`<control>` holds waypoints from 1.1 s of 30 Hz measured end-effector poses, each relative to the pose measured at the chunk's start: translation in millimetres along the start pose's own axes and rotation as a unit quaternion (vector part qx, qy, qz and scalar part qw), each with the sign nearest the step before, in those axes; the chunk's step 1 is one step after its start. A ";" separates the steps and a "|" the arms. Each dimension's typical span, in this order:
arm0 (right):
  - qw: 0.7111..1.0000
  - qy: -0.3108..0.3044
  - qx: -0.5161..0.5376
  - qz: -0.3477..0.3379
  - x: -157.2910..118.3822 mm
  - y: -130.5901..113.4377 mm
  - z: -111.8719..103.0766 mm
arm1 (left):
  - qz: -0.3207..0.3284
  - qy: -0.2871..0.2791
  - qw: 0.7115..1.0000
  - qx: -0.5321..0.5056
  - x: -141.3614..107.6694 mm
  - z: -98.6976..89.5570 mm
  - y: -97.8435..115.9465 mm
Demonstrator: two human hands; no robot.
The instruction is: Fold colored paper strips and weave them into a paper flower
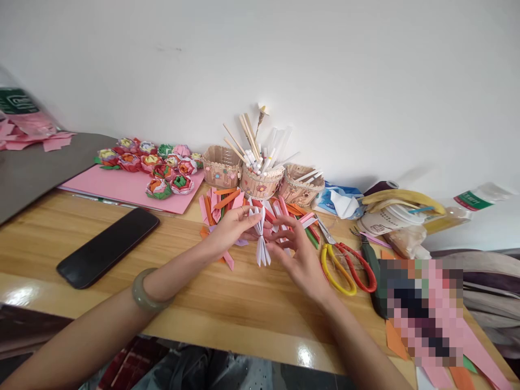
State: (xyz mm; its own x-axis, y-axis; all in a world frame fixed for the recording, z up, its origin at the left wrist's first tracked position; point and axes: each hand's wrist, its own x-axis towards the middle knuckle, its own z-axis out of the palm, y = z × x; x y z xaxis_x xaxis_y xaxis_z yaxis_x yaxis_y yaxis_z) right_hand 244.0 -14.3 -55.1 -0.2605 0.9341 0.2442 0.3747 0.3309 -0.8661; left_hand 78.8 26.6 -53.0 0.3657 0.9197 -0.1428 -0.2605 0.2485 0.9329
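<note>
A white folded-paper bundle (262, 246), tied in at its middle and fanned out at both ends, stands roughly upright above the table. My left hand (238, 227) pinches its upper left side between thumb and fingers. To its right, my right hand (298, 252) has its fingers apart and curved, the tips close beside the bundle; whether they touch it I cannot make out. Behind and below both hands lie loose folded paper strips (225, 201) in pink, orange, red, green and white. Scissors (347, 265) with yellow and red handles rest right of my right hand.
Decorated baskets (262, 184) with sticks stand against the wall. Folded paper flowers (162, 170) sit on pink sheets (105, 184) at the left, behind a black phone (109, 246). Toward the right are pliers (369, 271), a tissue pack (337, 200) and a lidded cup (390, 219) under a banana peel (406, 197).
</note>
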 end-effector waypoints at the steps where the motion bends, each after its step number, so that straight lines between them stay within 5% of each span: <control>1: 0.999 -0.023 -0.030 -0.024 -0.7 -2.0 -1.2 | -0.006 -0.003 1.000 0.007 0.0 0.2 0.9; 6: 0.977 -0.116 -0.160 -0.074 0.1 -1.0 -8.4 | -0.052 -0.021 0.996 0.064 -0.8 1.4 5.0; 11: 0.974 -0.165 -0.136 -0.070 2.2 5.8 -14.0 | -0.079 -0.040 0.994 0.067 -0.6 0.9 3.2; 14: 0.986 -0.136 -0.074 -0.056 1.1 3.6 -12.5 | -0.045 -0.051 0.997 0.027 0.1 1.3 0.6; 18: 0.996 -0.091 -0.004 -0.021 -1.5 -0.5 -5.6 | 0.043 0.005 0.998 -0.047 1.4 3.9 -1.8; 22: 0.991 -0.068 -0.109 -0.021 -0.3 3.1 -3.2 | 0.040 0.035 0.995 -0.084 1.9 5.2 -3.3; 25: 0.980 -0.021 -0.194 -0.038 2.6 7.0 -9.3 | 0.067 0.040 0.997 0.012 -0.2 3.6 -2.9; 28: 0.963 -0.066 -0.258 -0.051 3.9 6.5 -17.5 | 0.211 0.051 0.955 0.203 -4.6 0.8 -0.3; 31: 0.951 -0.135 -0.271 -0.062 2.8 2.9 -22.1 | 0.338 -0.009 0.861 0.380 -8.0 -1.4 0.7; 33: 0.959 -0.140 -0.243 -0.045 1.3 0.7 -22.9 | 0.362 -0.040 0.812 0.456 -8.4 -2.0 -1.6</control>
State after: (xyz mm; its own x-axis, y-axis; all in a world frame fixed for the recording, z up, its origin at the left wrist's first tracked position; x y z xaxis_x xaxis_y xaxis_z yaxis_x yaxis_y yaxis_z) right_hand 264.3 -9.7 -45.4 -0.5140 0.8491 0.1220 0.6926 0.4947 -0.5250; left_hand 74.4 19.0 -53.9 0.4776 0.6932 0.5397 0.3249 -0.7101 0.6246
